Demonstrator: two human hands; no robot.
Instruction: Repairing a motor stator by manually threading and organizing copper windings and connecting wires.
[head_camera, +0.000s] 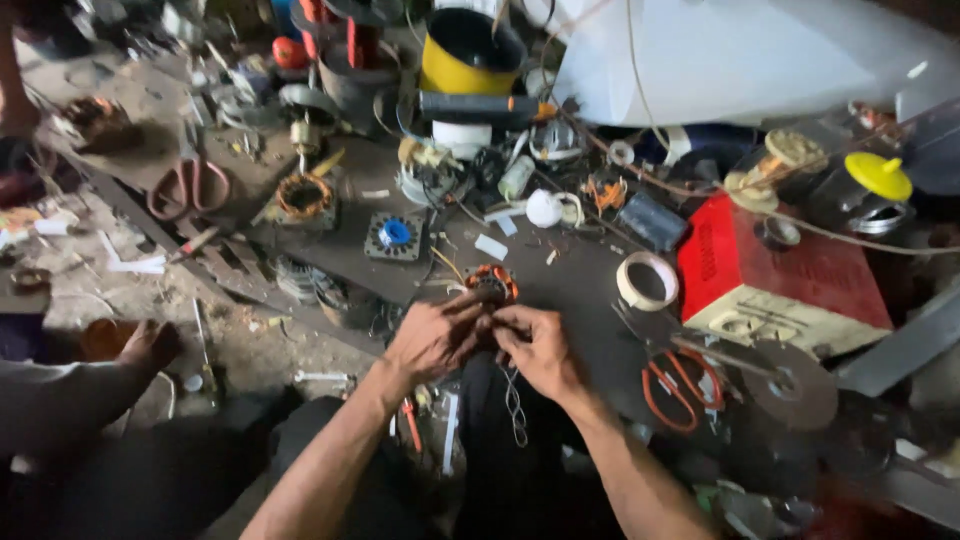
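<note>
Both hands meet in the middle of a dark, messy workbench (590, 290), close to the person. The left hand (432, 338) and the right hand (540, 348) are side by side and touching, with their fingers curled shut around a small round motor coil (492, 283). The coil has orange-red windings and a dark hole in the middle. It sits just on the far side of the fingertips, right between the two hands, so neither hand is nearer than the other. It is round, so it has no long side; its open face looks up. A thin twisted wire (514, 405) hangs down from under the hands toward the person, so its long way runs near to far. Both forearms come up from the near edge and slant in toward each other like a roof. The wrists look low, close to the bench, and the backs of the hands face up. To the right, near the hands, lie orange scissors (680, 388) and a roll of tape (647, 281). Farther right is a red box (780, 280) with a pale front. To the far left is another coil (303, 196), a second pair of scissors (186, 186), and a square part with a blue middle (394, 235). At the far side stands a yellow and black pot (468, 50). A bare foot (150, 342) rests on the ground at the near left.
</note>
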